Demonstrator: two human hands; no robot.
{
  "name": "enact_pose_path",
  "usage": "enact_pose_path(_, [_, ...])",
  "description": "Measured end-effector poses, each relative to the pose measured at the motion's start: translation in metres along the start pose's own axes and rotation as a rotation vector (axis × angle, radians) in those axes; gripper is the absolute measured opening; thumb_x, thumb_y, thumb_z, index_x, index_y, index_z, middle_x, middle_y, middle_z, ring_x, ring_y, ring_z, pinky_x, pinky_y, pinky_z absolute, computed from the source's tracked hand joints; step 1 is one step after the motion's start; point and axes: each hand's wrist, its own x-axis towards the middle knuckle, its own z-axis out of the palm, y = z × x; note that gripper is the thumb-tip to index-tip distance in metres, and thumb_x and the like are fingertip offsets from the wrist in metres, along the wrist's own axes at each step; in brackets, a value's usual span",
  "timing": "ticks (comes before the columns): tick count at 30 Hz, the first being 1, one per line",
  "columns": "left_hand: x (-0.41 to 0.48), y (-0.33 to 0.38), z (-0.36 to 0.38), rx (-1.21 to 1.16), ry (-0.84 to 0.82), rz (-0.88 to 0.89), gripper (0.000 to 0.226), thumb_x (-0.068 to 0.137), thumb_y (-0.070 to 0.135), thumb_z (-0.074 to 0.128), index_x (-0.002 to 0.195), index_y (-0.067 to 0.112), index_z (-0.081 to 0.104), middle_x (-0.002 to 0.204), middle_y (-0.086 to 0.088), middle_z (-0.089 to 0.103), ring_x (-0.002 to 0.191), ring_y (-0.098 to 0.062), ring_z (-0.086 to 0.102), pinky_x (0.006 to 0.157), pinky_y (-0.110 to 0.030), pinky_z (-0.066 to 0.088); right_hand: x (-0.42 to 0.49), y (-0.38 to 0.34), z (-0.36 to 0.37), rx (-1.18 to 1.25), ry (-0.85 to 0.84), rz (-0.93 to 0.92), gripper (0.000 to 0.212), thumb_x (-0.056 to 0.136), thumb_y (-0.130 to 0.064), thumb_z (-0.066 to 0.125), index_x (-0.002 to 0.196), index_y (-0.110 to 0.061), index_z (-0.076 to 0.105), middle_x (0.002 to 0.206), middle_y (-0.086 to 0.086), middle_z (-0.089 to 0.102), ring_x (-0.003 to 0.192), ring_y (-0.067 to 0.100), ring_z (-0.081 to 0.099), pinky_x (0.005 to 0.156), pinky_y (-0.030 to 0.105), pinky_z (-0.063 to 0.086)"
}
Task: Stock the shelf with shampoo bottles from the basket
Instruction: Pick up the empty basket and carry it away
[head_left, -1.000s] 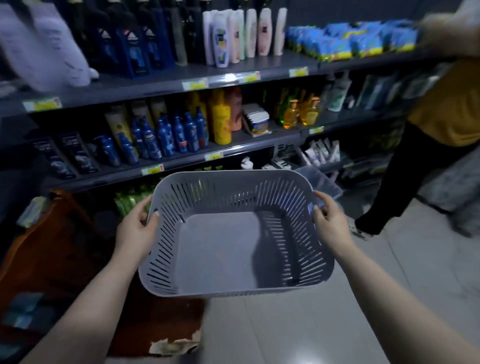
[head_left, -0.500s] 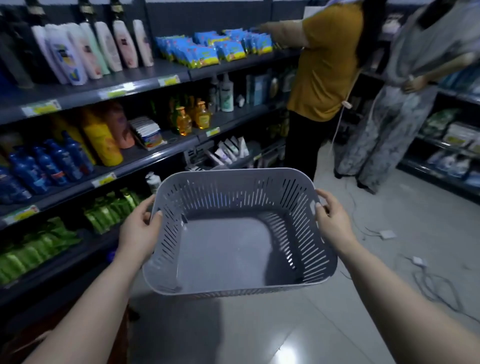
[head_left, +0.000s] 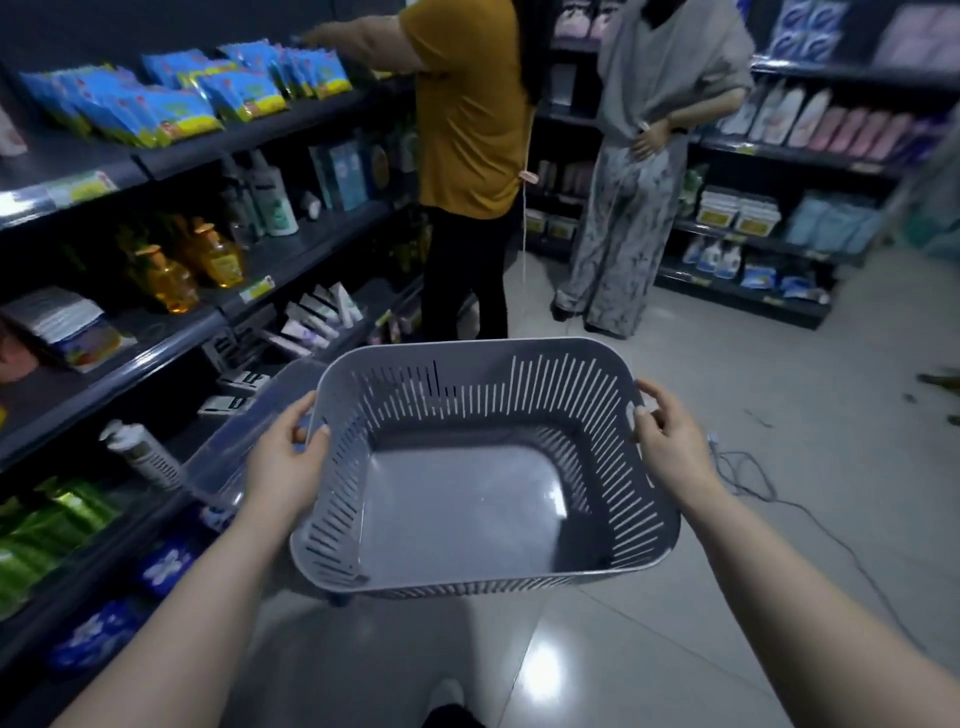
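Observation:
I hold a grey slotted plastic basket (head_left: 613, 405) in front of me, above the floor. Nothing lies inside it. My left hand (head_left: 285, 462) grips its left rim and my right hand (head_left: 675, 447) grips its right rim. The dark shelf unit (head_left: 291, 260) on my left carries yellow bottles (head_left: 171, 280), white bottles (head_left: 272, 200) and blue packets (head_left: 182, 104). No shampoo bottles show in the basket.
A person in a mustard top (head_left: 467, 156) stands at the shelf ahead, reaching onto the top shelf. A second person in grey (head_left: 639, 171) stands beside them. More shelves (head_left: 753, 244) line the far wall. A cable (head_left: 769, 493) trails on the tiled floor to the right.
My view has swung to the right along the aisle. The shampoo bottles on the top shelf have left the frame and two people have come into view. Both hands keep hold of the basket.

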Motion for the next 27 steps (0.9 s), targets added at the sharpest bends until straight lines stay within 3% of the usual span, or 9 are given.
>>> enact_pose_path(8, [0.076,0.051,0.067,-0.012,-0.141,0.130,0.042,0.093,0.024,0.060,0.132,0.039,0.053,0.077,0.012,0.061,0.066,-0.004,0.056,0.052,-0.022,0.037,0.043,0.020,-0.024,0.010,0.165,0.113,0.036,0.098,-0.025,0.044,0.132,-0.032,0.052,0.083,-0.004,0.067,0.070,0.014,0.065,0.062,0.031,0.051])
enact_pose_path(12, [0.109,0.071,0.105,-0.018,-0.215,0.229,0.044,0.091,0.020,0.061,0.132,0.036,0.055,0.085,0.016,0.065,0.074,0.004,0.057,0.064,-0.026,0.045,0.055,0.037,-0.033,0.004,0.260,0.138,0.035,0.097,-0.024,0.046,0.130,-0.033,0.053,0.084,-0.008,0.066,0.077,0.014,0.065,0.062,0.024,0.042])
enact_pose_path(16, [0.129,0.094,0.154,0.012,-0.315,0.278,0.045,0.090,0.018,0.061,0.132,0.035,0.056,0.087,0.010,0.066,0.079,-0.011,0.062,0.075,-0.034,0.049,0.061,0.059,-0.051,0.001,0.350,0.192,0.037,0.097,-0.019,0.046,0.131,-0.030,0.055,0.100,0.003,0.067,0.089,0.018,0.060,0.074,0.025,0.037])
enact_pose_path(22, [0.127,0.135,0.239,0.021,-0.466,0.354,0.045,0.091,0.022,0.060,0.134,0.033,0.055,0.101,0.003,0.069,0.091,-0.017,0.066,0.081,-0.039,0.053,0.071,0.105,-0.100,-0.034,0.427,0.294,0.034,0.097,-0.019,0.047,0.130,-0.029,0.054,0.092,0.001,0.068,0.083,0.023,0.066,0.070,0.029,0.044])
enact_pose_path(25, [0.118,0.163,0.287,0.010,-0.522,0.360,0.044,0.092,0.023,0.059,0.135,0.029,0.054,0.110,0.003,0.068,0.096,-0.018,0.065,0.087,-0.041,0.053,0.082,0.131,-0.133,-0.063,0.470,0.342,0.034,0.097,-0.020,0.047,0.129,-0.030,0.055,0.083,-0.004,0.067,0.076,0.016,0.064,0.062,0.021,0.041])
enact_pose_path(27, [0.110,0.184,0.320,-0.008,-0.557,0.350,0.044,0.092,0.022,0.059,0.136,0.027,0.054,0.097,0.006,0.068,0.087,-0.015,0.066,0.079,-0.034,0.054,0.090,0.147,-0.157,-0.070,0.500,0.375,0.035,0.097,-0.020,0.048,0.129,-0.030,0.055,0.076,-0.007,0.064,0.070,0.006,0.060,0.059,0.015,0.039])
